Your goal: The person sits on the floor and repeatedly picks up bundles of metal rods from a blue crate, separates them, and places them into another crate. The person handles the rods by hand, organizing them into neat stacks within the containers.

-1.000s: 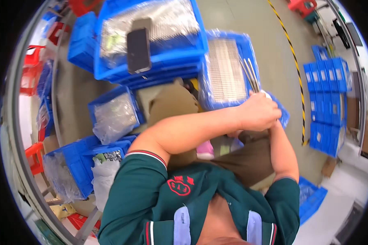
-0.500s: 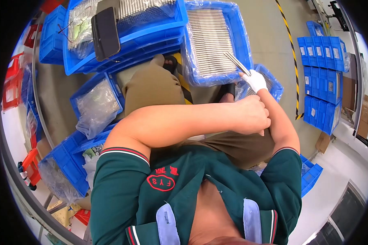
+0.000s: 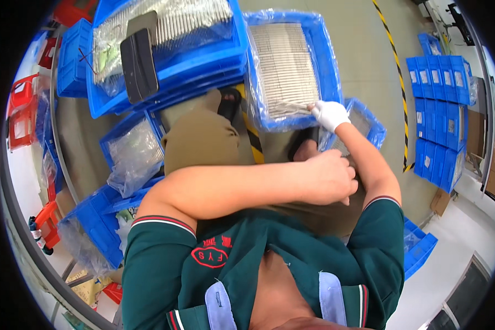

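Rows of metal rods (image 3: 285, 60) are held in a plastic-lined blue bin (image 3: 331, 60) at one o'clock, and more are packed in a larger blue crate (image 3: 203, 67) at eleven. Loose rods (image 3: 296, 105) are pinched by the gloved right hand (image 3: 331, 114), lying toward its nine o'clock over the bin's near end. The left hand (image 3: 335, 179) is curled; how tightly, or on what, cannot be told.

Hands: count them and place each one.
2: the right hand, white-gloved, holding rods at the near right corner of the rod-filled bin; the left hand, bare, lower in the view. No others show.
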### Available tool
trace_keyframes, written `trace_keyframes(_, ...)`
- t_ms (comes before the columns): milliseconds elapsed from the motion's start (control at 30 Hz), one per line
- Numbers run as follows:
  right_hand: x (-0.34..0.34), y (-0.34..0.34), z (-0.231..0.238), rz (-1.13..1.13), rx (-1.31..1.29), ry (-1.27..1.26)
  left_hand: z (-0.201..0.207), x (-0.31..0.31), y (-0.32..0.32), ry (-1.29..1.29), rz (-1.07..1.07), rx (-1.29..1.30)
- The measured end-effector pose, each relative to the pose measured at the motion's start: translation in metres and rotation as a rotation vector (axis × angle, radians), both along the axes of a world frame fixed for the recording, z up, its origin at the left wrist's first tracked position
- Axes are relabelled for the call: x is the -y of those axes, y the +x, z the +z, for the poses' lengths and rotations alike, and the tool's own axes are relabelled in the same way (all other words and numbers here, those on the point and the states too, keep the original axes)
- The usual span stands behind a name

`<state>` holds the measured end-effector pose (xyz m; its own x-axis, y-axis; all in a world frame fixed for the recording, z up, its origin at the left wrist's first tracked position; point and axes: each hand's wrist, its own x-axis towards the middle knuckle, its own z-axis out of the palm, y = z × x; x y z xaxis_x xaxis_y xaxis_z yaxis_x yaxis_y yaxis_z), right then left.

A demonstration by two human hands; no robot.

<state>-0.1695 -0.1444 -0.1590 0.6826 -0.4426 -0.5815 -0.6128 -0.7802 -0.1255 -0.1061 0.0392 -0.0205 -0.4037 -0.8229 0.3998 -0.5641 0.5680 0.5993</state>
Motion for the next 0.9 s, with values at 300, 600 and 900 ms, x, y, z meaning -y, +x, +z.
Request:
trace_keyframes(300, -0.003, 0.017, -0.043, 0.272, 0.144, -0.030, -0.002, 0.001, 0.007, 0.054, 0.042, 0.011)
trace_keyframes(600, 0.004, 0.031, -0.057, 0.426, 0.184, -0.036, -0.006, 0.004, 0.007, 0.090, 0.048, 0.045)
trace_keyframes(900, -0.003, 0.040, -0.064, 0.512, 0.306, -0.100, -0.008, 0.006, 0.006, 0.128, 0.052, 0.050)
